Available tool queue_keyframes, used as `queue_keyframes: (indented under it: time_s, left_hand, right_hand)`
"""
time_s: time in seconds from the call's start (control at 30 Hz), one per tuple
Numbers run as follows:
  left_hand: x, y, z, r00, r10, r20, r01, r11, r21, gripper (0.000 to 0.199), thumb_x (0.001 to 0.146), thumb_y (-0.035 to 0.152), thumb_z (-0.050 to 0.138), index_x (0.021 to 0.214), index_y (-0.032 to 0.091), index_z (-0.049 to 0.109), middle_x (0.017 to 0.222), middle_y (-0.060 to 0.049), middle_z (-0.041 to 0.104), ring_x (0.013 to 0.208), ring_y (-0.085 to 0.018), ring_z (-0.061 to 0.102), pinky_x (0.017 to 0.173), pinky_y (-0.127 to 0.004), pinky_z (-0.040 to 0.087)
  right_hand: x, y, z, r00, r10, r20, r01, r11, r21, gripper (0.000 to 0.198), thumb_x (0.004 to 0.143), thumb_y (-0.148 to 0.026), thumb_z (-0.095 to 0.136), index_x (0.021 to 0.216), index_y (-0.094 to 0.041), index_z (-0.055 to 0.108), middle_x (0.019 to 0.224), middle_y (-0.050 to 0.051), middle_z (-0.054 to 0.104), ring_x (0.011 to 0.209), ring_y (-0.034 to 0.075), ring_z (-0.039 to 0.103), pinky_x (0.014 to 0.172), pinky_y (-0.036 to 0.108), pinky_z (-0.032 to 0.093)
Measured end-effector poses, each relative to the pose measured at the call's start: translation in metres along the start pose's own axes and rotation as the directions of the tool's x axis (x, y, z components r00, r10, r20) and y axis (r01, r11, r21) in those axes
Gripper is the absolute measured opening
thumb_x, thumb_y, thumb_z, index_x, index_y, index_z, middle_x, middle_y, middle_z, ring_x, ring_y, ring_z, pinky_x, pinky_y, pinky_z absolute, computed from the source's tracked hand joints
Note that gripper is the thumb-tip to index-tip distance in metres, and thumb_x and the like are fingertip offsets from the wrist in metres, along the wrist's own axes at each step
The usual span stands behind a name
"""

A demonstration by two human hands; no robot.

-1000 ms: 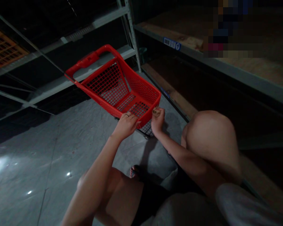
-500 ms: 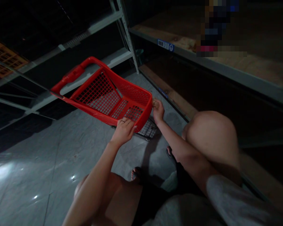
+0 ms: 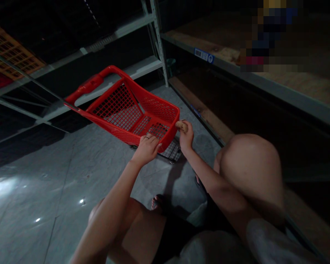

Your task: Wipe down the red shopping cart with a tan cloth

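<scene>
A red plastic shopping cart stands in front of me, its basket of open lattice and its handle pointing away to the left. My left hand grips the near rim of the basket, fingers over the edge and a ring on one of them. Just off the basket's right end, my right hand pinches a small tan wad that looks like crumpled cloth; its exact kind is unclear. The wad is at the outside of the red rim, and I cannot tell whether it touches. Below the basket shows the dark lower frame.
White metal shelving runs behind the cart, with an orange crate on it at left. Wooden-decked shelves with a blue label stand close on my right. My bent knees flank the grey floor.
My right hand has shifted slightly away from the basket's end, and the tan wad in it shows more fully. My left hand stays on the rim. The view has turned slightly left.
</scene>
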State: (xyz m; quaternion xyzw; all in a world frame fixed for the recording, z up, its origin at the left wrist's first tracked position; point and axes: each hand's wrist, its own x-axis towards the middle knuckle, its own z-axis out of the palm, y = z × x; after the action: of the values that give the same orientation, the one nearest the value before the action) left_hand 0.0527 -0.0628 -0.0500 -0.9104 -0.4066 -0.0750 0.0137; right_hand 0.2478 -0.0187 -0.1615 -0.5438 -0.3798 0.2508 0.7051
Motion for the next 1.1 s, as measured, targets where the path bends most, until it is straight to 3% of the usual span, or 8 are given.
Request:
queue_keyframes:
  time_s: [0.1,0.27,0.33,0.47,0.57,0.7,0.87,1.1]
  left_hand:
    - [0.001,0.002,0.001,1.0,0.004,0.0,-0.004,1.0,0.004,0.028,0.108,0.03,0.044,0.097,0.018,0.067,0.098,-0.011,0.072,0.104,-0.028,0.06,0.093,-0.044,0.046]
    - [0.002,0.003,-0.002,1.0,-0.003,0.013,0.003,1.0,-0.005,0.028,0.107,0.026,0.043,0.097,0.017,0.068,0.098,-0.011,0.072,0.105,-0.028,0.06,0.093,-0.044,0.046]
    - [0.002,0.003,-0.004,1.0,0.001,0.022,-0.001,1.0,-0.01,0.028,0.107,0.026,0.043,0.098,0.016,0.068,0.099,-0.011,0.071,0.106,-0.028,0.06,0.094,-0.045,0.045]
    - [0.001,0.007,-0.004,0.999,0.027,0.018,-0.026,0.999,-0.026,0.028,0.108,0.026,0.042,0.099,0.016,0.067,0.1,-0.011,0.071,0.106,-0.028,0.059,0.094,-0.044,0.045]
    - [0.002,0.012,-0.002,0.999,0.052,0.008,-0.051,0.998,-0.033,0.03,0.108,0.025,0.041,0.094,0.018,0.067,0.097,-0.011,0.071,0.103,-0.028,0.059,0.092,-0.043,0.045]
    - [0.003,0.016,-0.001,0.999,0.054,-0.007,-0.054,0.997,-0.05,0.03,0.108,0.026,0.041,0.094,0.02,0.067,0.096,-0.01,0.071,0.102,-0.027,0.059,0.09,-0.043,0.044]
    - [0.002,0.015,-0.006,0.998,0.055,0.017,-0.053,0.995,-0.082,0.029,0.108,0.025,0.042,0.099,0.018,0.068,0.099,-0.01,0.073,0.104,-0.027,0.058,0.093,-0.043,0.043]
    - [0.003,0.01,-0.005,0.998,0.052,0.02,-0.051,0.997,-0.061,0.029,0.108,0.026,0.043,0.099,0.017,0.069,0.099,-0.011,0.073,0.103,-0.027,0.058,0.092,-0.043,0.044]
  right_hand:
    - [-0.011,-0.014,0.002,0.998,-0.056,0.043,0.057,0.998,-0.031,0.032,0.073,-0.014,0.046,0.099,-0.022,0.062,0.105,0.005,0.069,0.107,0.02,0.064,0.106,0.042,0.052]
    - [-0.123,-0.037,-0.003,0.944,-0.078,0.32,0.097,0.994,-0.043,0.021,0.08,-0.018,0.051,0.083,-0.032,0.066,0.086,0.001,0.068,0.086,0.022,0.068,0.082,0.04,0.062]
    - [-0.136,-0.047,-0.006,0.943,-0.083,0.321,0.097,0.995,-0.03,0.022,0.081,-0.018,0.052,0.083,-0.034,0.067,0.089,0.001,0.07,0.089,0.023,0.07,0.083,0.039,0.063]
    - [-0.074,-0.059,-0.013,0.992,-0.126,0.03,0.128,0.991,-0.05,0.029,0.077,-0.01,0.047,0.094,-0.027,0.065,0.103,0.004,0.068,0.103,0.022,0.066,0.102,0.044,0.056]
    - [-0.026,-0.058,-0.015,0.971,-0.187,-0.149,0.179,0.981,-0.07,0.031,0.075,-0.01,0.048,0.097,-0.025,0.063,0.108,0.006,0.065,0.107,0.022,0.063,0.107,0.046,0.052]
    - [-0.05,-0.034,-0.011,0.987,-0.161,-0.01,0.159,0.98,-0.124,0.024,0.08,-0.015,0.049,0.095,-0.026,0.063,0.112,0.009,0.063,0.114,0.024,0.061,0.11,0.048,0.051]
    - [-0.112,0.01,-0.014,0.993,0.008,0.117,0.012,0.985,-0.171,0.017,0.072,-0.018,0.051,0.081,-0.027,0.061,0.091,0.007,0.063,0.088,0.024,0.063,0.083,0.041,0.06]
    - [-0.02,-0.038,-0.014,0.981,-0.188,-0.052,0.183,0.979,-0.091,0.037,0.068,-0.011,0.046,0.097,-0.024,0.064,0.106,0.006,0.065,0.107,0.021,0.063,0.106,0.043,0.051]
